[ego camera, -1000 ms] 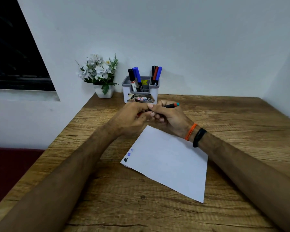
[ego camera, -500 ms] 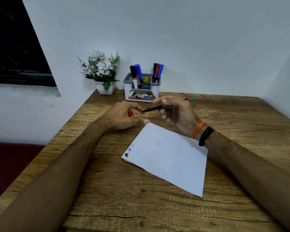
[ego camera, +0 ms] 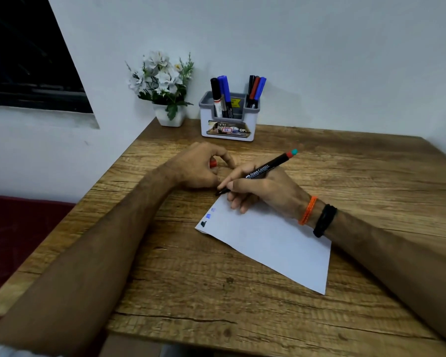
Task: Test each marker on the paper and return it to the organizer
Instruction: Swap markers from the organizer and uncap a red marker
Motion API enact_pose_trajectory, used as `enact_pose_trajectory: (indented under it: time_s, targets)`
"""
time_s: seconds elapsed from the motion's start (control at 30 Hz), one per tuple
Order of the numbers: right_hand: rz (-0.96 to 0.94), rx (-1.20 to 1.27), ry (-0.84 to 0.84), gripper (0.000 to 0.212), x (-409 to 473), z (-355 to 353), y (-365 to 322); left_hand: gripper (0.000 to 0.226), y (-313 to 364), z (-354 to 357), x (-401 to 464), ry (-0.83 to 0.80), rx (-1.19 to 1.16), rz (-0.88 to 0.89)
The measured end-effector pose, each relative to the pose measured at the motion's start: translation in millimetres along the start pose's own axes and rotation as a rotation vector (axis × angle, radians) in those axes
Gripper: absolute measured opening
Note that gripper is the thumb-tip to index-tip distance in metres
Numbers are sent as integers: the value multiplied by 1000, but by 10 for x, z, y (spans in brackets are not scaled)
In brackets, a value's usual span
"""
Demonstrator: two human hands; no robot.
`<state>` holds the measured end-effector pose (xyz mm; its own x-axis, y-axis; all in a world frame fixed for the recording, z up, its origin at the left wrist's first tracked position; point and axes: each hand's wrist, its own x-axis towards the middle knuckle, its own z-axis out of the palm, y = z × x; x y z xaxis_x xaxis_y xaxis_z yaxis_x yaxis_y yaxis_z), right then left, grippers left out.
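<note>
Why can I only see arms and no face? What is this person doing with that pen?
The camera sits on the person's head and looks down, so you see only their own two arms. The right hand holds a slim black marker with a red and teal end, its tip just above the top corner of a white sheet of paper. The left hand curls its fingers round a small red cap. The paper lies on a brown wooden table and already has little blue and dark test marks near its left corner. At the back stands a grey and white plastic organizer with more markers, beside a white pot of white flowers.
</note>
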<state>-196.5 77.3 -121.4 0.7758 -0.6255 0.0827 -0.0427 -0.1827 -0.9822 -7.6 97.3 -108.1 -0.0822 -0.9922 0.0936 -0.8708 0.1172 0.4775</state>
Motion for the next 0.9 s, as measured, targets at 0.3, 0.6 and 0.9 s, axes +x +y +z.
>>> enact_pose_trajectory:
  time_s: [0.3,0.6,0.9]
  targets:
    - [0,-155,112,6,-27,72,61,39,96,-48,-41,-71,-19,-12]
    - [9,-198,126,5,-54,103,38,38,95,-55,-38,-78,-36,-45]
    - [30,-222,119,5,-74,130,21,38,130,-66,-54,-100,-72,-55]
